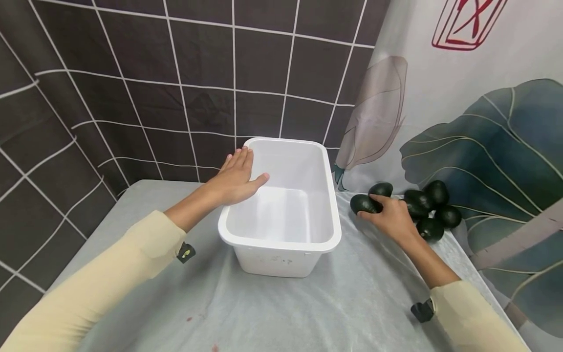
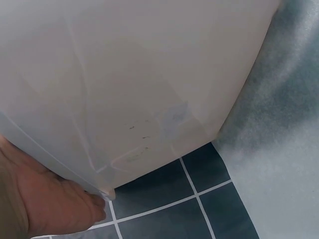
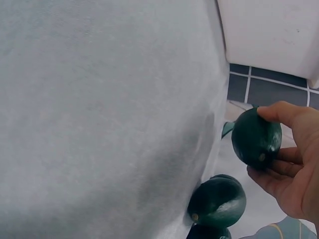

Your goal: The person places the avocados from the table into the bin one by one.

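A deep white plastic tub (image 1: 288, 195) stands on the cloth-covered table, its inside bare. My left hand (image 1: 237, 178) lies on the tub's left rim with fingers straight and thumb spread over the opening. In the left wrist view that hand (image 2: 55, 201) shows beside the tub's outer wall (image 2: 149, 89). To the right of the tub, my right hand (image 1: 391, 217) holds a dark green avocado (image 1: 364, 203) between thumb and fingers. The right wrist view shows this avocado (image 3: 254, 137) in the grip, with another avocado (image 3: 219, 201) just below it.
Behind the held one sits a single avocado (image 1: 380, 189). Several more avocados (image 1: 430, 230) cluster at the table's right edge, by a leaf-print curtain (image 1: 492, 146). Dark cloth with a white grid (image 1: 202, 63) hangs behind and left of the grey tablecloth (image 1: 246, 308).
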A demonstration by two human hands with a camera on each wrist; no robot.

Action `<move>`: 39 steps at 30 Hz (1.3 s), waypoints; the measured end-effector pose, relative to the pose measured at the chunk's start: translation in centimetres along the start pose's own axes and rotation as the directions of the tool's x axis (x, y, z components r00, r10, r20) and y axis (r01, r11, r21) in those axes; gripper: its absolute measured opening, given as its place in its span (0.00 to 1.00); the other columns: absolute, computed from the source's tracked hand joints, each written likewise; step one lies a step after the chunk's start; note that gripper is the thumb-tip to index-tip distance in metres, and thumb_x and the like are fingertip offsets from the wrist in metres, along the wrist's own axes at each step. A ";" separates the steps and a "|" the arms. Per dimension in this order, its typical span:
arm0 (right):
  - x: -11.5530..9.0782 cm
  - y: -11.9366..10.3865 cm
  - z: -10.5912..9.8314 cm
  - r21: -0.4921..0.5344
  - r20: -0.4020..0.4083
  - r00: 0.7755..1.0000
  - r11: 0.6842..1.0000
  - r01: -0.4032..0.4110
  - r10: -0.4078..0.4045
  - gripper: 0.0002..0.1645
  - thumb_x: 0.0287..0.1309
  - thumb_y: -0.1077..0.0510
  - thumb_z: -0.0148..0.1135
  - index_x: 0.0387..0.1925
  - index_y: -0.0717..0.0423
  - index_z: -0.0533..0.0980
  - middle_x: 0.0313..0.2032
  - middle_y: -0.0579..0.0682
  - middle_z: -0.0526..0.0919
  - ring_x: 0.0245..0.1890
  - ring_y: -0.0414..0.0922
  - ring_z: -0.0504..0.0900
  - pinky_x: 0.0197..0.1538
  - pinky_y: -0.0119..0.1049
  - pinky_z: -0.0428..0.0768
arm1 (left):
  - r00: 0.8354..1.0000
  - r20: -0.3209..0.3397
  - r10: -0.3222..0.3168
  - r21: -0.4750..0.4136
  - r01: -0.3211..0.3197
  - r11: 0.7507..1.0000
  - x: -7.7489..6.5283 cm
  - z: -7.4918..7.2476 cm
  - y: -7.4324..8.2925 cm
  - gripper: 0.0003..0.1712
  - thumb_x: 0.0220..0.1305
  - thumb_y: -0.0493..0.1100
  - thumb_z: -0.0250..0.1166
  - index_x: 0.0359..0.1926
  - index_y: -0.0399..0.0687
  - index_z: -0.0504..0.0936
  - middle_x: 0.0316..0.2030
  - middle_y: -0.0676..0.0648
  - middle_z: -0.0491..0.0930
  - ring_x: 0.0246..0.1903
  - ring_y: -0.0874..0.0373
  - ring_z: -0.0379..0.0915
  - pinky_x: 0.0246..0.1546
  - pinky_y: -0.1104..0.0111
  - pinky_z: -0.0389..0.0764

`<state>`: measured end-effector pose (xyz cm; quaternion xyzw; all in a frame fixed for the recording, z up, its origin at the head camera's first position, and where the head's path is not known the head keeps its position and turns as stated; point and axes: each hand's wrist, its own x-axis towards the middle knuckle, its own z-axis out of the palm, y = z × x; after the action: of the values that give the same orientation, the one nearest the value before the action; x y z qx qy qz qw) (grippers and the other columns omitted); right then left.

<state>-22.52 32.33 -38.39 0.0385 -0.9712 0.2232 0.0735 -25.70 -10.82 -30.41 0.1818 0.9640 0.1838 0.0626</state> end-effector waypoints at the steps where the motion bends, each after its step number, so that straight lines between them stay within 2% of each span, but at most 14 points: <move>1: 0.0 -0.1 -0.1 -0.002 -0.004 1.000 1.000 0.001 -0.001 0.48 0.66 0.43 0.80 0.74 0.72 0.77 0.64 0.79 0.84 0.66 0.78 0.82 0.65 0.74 0.82 | 1.000 0.000 -0.001 0.000 0.001 1.000 0.0 0.0 0.0 0.57 0.88 0.69 0.41 0.91 0.31 0.33 0.92 0.33 0.26 0.93 0.38 0.20 0.94 0.47 0.27; 13: 0.5 -0.8 -1.2 -0.020 -0.006 1.000 1.000 -0.022 0.022 0.48 0.68 0.40 0.77 0.76 0.69 0.77 0.67 0.78 0.83 0.68 0.79 0.79 0.66 0.74 0.80 | 1.000 0.004 -0.004 0.003 0.003 1.000 0.1 0.0 0.0 0.57 0.88 0.68 0.42 0.90 0.30 0.32 0.92 0.32 0.26 0.93 0.37 0.20 0.93 0.48 0.26; 21: 0.9 -1.2 -2.1 -0.034 -0.034 0.999 0.999 0.020 -0.021 0.48 0.69 0.40 0.77 0.74 0.71 0.77 0.63 0.78 0.85 0.61 0.77 0.84 0.61 0.73 0.83 | 1.000 0.005 -0.003 0.007 0.003 1.000 0.1 0.0 0.0 0.57 0.87 0.68 0.43 0.90 0.30 0.32 0.92 0.32 0.26 0.93 0.37 0.20 0.93 0.48 0.26; 27: 1.1 -1.7 -2.7 -0.028 -0.038 0.999 0.999 0.028 -0.029 0.48 0.70 0.40 0.76 0.76 0.71 0.76 0.65 0.77 0.84 0.59 0.73 0.86 0.56 0.69 0.85 | 1.000 0.009 -0.010 0.012 0.010 1.000 0.1 -0.1 0.1 0.57 0.88 0.68 0.43 0.90 0.30 0.32 0.92 0.32 0.26 0.93 0.37 0.20 0.93 0.48 0.26; 33: 1.5 -2.0 -3.2 -0.017 -0.040 0.999 0.999 0.031 -0.032 0.47 0.71 0.41 0.76 0.76 0.71 0.76 0.62 0.75 0.87 0.55 0.68 0.88 0.50 0.62 0.87 | 1.000 0.006 -0.008 0.014 0.008 1.000 0.2 0.0 0.1 0.57 0.87 0.67 0.44 0.90 0.30 0.33 0.92 0.32 0.26 0.93 0.37 0.20 0.93 0.47 0.26; 39: 1.9 -2.5 -3.3 -0.012 -0.045 0.997 0.998 0.058 -0.058 0.46 0.71 0.41 0.76 0.76 0.69 0.77 0.61 0.73 0.88 0.51 0.64 0.89 0.44 0.50 0.84 | 1.000 0.006 -0.003 0.022 0.003 1.000 0.2 0.0 0.1 0.59 0.86 0.68 0.46 0.90 0.29 0.33 0.92 0.32 0.26 0.93 0.37 0.20 0.93 0.47 0.26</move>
<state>-23.70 31.49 -34.09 0.0611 -0.9689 0.2167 0.1021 -25.83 -10.70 -30.39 0.1816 0.9660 0.1726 0.0638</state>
